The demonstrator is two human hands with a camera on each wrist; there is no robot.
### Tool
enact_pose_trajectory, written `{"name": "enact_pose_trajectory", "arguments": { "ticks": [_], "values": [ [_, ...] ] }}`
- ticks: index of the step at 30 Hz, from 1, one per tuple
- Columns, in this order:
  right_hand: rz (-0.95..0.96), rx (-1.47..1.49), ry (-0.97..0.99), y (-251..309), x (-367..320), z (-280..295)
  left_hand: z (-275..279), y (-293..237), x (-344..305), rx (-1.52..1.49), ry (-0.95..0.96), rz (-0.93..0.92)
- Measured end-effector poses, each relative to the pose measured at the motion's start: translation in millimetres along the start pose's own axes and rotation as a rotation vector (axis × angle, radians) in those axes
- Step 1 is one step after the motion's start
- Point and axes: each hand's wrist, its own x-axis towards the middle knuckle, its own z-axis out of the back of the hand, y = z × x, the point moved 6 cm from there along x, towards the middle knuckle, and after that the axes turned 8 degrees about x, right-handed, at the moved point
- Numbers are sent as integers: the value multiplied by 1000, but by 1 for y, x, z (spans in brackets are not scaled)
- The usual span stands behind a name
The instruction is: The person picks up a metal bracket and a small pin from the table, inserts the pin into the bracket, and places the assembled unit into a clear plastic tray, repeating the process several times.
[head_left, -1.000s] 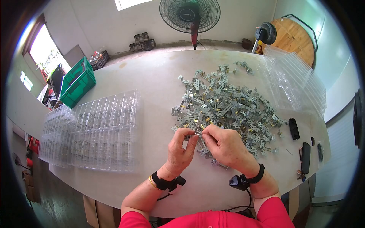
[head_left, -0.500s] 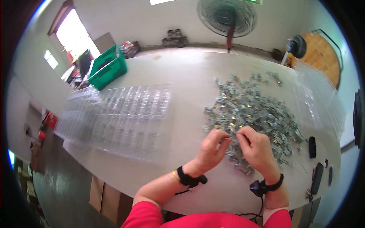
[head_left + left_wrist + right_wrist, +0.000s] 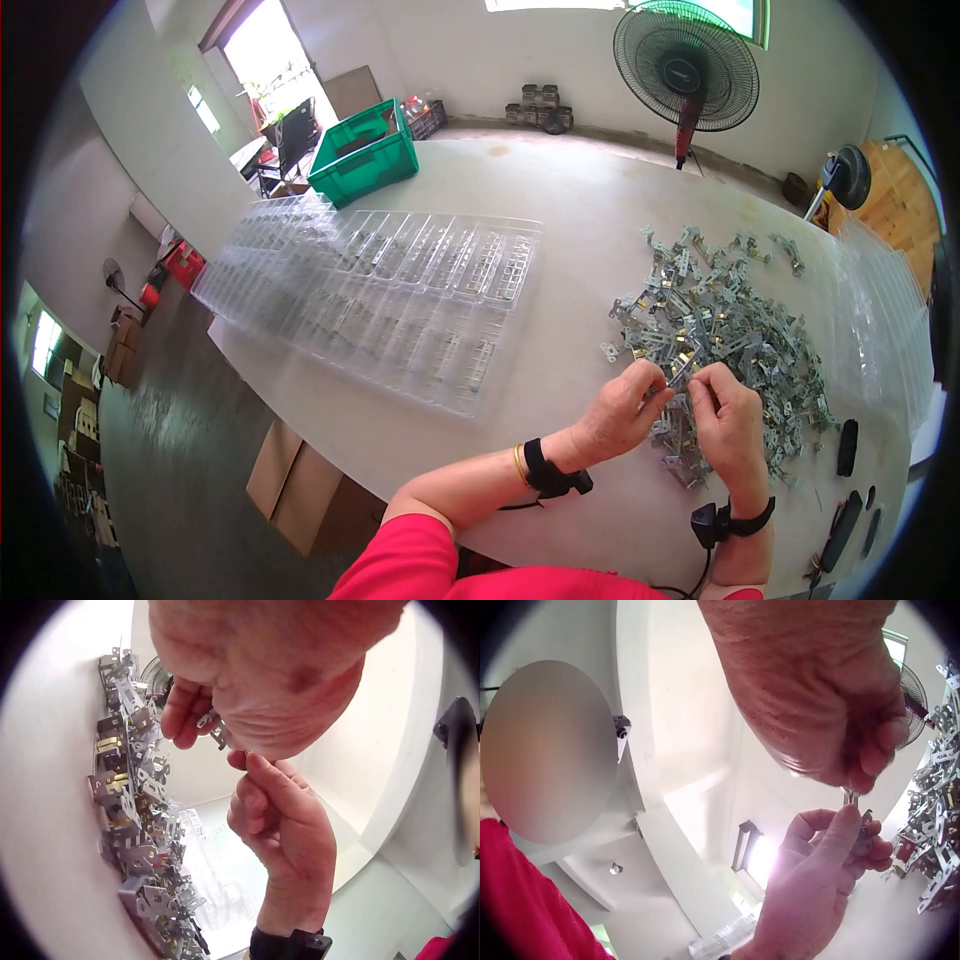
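Both hands meet over the near left edge of a pile of small metal brackets (image 3: 740,350), some with brass-coloured parts. My left hand (image 3: 622,415) pinches a small silver bracket (image 3: 864,844) between thumb and fingers; part of it shows past the fingertips in the left wrist view. Fingertips of my right hand (image 3: 730,425) pinch the shiny end of a metal piece (image 3: 851,798) right at the left thumb. Fingers cover much of the metal, and I cannot tell whether it is one piece or two.
Clear plastic compartment trays (image 3: 400,300) lie on the table at left, with a green crate (image 3: 365,160) behind them. More clear trays (image 3: 880,320) are at far right. A black case (image 3: 843,530) and small dark items lie near the right edge. A fan (image 3: 685,75) stands beyond.
The head view has swung left, so the table, pile and hands appear further right. Both hands stay together at the pile's near left edge, still pinching the metal.
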Motion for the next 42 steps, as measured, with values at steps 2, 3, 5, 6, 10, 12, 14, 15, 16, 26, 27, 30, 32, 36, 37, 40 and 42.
{"name": "enact_pose_trajectory", "arguments": {
  "ticks": [2, 3, 5, 6, 10, 12, 14, 15, 16, 26, 27, 30, 32, 36, 37, 40, 42],
  "values": [
    [7, -6, 21, 2, -1, 1, 0, 0, 0, 10, -5, -15],
    [-10, 9, 59, 2, -1, -1, 0, 0, 0, 18, -7, -31],
    [-24, 24, 96, 2, -1, -3, 1, 0, -1, 7, -1, -3],
    [-34, 33, 79, 0, -2, -1, 1, 2, -1, -5, 6, 27],
    [-93, 33, 57, -2, 0, 6, 2, 0, 1, -39, 4, 45],
    [-49, -1, 64, -2, -2, 6, 1, 1, 0, -35, 17, 75],
    [-7, -36, 66, 0, -3, 6, -2, 9, -2, -52, 3, 115],
    [-34, -25, 79, -1, -3, 6, -3, 14, -2, -68, -10, 156],
    [-61, -14, 90, -2, -4, 7, -3, 17, -2, -68, -8, 151],
    [188, 273, -265, -7, 5, 31, -14, -12, 5, -811, 401, 327],
    [190, 274, -270, -6, 4, 33, -15, -15, 5, -859, 413, 337],
    [108, 337, -218, -8, 4, 33, -14, -22, 6, -925, 448, 315],
    [4, 463, -150, -12, 6, 30, -15, -23, 6, -926, 470, 318],
    [-46, 649, -71, -8, 3, 31, -14, -28, 5, -915, 494, 329],
    [-42, 677, -63, -9, 3, 31, -13, -30, 5, -906, 492, 327],
    [-31, 738, -60, -6, 1, 32, -11, -34, 6, -828, 465, 355],
    [-26, 766, -65, -3, 0, 33, -10, -34, 6, -790, 400, 333]
  ]
}}
